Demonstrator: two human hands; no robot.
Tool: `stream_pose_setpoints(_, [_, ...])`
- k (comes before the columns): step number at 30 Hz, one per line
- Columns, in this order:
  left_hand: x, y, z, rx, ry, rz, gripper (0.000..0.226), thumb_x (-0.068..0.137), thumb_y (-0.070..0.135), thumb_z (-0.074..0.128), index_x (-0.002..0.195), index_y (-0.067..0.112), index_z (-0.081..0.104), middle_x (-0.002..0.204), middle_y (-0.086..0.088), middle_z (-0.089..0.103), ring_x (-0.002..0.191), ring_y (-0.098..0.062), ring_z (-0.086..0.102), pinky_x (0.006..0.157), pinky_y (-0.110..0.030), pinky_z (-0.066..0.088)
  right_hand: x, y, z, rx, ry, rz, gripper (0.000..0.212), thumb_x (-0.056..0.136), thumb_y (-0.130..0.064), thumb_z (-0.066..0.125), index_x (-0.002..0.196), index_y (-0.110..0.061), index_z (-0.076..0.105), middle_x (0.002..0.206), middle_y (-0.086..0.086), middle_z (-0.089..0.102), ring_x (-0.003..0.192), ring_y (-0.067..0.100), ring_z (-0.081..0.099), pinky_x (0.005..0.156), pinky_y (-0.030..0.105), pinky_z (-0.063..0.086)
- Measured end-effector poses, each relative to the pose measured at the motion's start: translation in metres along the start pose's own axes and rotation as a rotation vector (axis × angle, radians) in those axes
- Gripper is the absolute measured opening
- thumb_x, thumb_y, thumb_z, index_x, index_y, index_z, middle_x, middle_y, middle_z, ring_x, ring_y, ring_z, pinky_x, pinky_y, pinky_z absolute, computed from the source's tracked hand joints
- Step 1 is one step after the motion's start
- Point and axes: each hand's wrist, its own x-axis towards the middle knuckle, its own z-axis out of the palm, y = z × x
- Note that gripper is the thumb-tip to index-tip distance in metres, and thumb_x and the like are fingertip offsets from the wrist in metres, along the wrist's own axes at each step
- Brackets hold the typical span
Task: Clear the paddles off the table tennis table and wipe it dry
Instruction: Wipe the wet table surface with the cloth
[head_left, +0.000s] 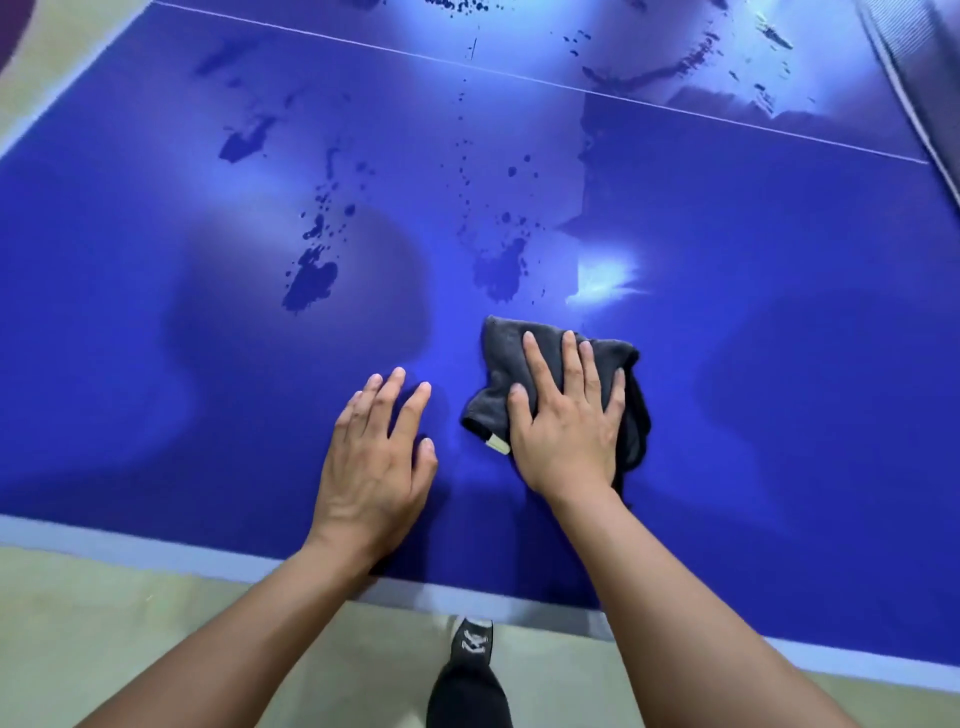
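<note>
Table tennis table (156, 415), blue, viewed from its pale near edge (156, 540). At 6 o'clock, nearest of all, a dark shoe (471, 642) with white marking, on pale floor (104, 623).

Just past the edge, slightly toward 7 o'clock from centre: left hand (374, 457), palm down, fingers straight and a little spread, gripping nothing. Forearm reaching in from the lower left, wrist level. Resting on the surface or hovering just above it: cannot tell.

Beside it, toward 5 o'clock from centre: right hand (566, 421), released and flat, fingers straight and slightly fanned, pressing down on a dark grey cloth (501, 348). No curl round the fabric. Forearm coming in from the lower right, wrist straight, fingertips pointing to 12 o'clock. Cloth rumpled, lying on the tabletop, spilling out past the fingertips and past both sides of the hand. Small white tag (497, 444) at the cloth's left hem, just beside the thumb.

Farther on, dark water puddles: one at 10 o'clock from the cloth (311, 280), another at 12 o'clock (501, 273), just beyond the cloth. More drops and smears toward 12 and 1 o'clock. Thin white line (363, 49) crossing the far surface.
</note>
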Motion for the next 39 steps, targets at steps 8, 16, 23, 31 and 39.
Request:
stream_pose_setpoints(8, [0.176, -0.018, 0.009, 0.046, 0.029, 0.028, 0.058, 0.095, 0.033, 0.035, 0.146, 0.009, 0.051, 0.154, -0.02, 0.045, 0.142, -0.041, 0.04, 0.117, -0.051, 0.032, 0.166, 0.005, 0.001, 0.01, -0.01, 0.035, 0.06, 0.103, -0.053, 0.02, 0.162, -0.045, 0.007, 0.173, 0.0, 0.002, 0.158, 0.015, -0.005, 0.125, 0.055, -0.007])
stream_pose_setpoints(16, [0.319, -0.043, 0.016, 0.07, -0.028, -0.04, 0.065, 0.096, 0.038, 0.026, 0.155, 0.012, 0.039, 0.163, -0.015, 0.033, 0.15, -0.037, 0.029, 0.122, -0.049, 0.021, 0.333, 0.01, -0.002, 0.023, -0.024, 0.025, 0.06, 0.103, -0.054, 0.02, 0.162, -0.045, 0.01, 0.172, 0.001, 0.005, 0.158, 0.016, -0.002, 0.124, 0.056, -0.008])
stream_pose_setpoints(23, [0.321, -0.043, 0.02, 0.062, -0.007, -0.056, 0.059, 0.1, 0.032, 0.032, 0.156, 0.015, 0.038, 0.165, -0.009, 0.031, 0.153, -0.03, 0.025, 0.126, -0.042, 0.015, 0.442, 0.006, 0.0, 0.032, -0.055, 0.035, 0.061, 0.102, -0.054, 0.018, 0.161, -0.046, 0.011, 0.173, 0.0, 0.005, 0.158, 0.016, -0.002, 0.124, 0.057, -0.008])
stream_pose_setpoints(31, [0.321, -0.043, 0.021, 0.06, 0.013, -0.05, 0.057, 0.1, 0.028, 0.033, 0.156, 0.014, 0.039, 0.164, -0.009, 0.031, 0.153, -0.03, 0.027, 0.125, -0.046, 0.019, 0.499, 0.002, 0.001, 0.019, -0.078, 0.008, 0.061, 0.101, -0.054, 0.018, 0.161, -0.046, 0.011, 0.173, 0.001, 0.005, 0.158, 0.017, -0.003, 0.125, 0.056, -0.009])
stream_pose_setpoints(39, [0.322, -0.045, 0.023, 0.049, -0.018, -0.053, 0.058, 0.101, 0.033, 0.028, 0.156, 0.015, 0.038, 0.165, -0.01, 0.031, 0.154, -0.029, 0.023, 0.126, -0.043, 0.014, 0.465, -0.019, 0.0, 0.004, -0.102, -0.019, 0.059, 0.103, -0.051, 0.017, 0.161, -0.046, 0.01, 0.173, 0.002, 0.002, 0.158, 0.016, -0.004, 0.125, 0.056, -0.009])
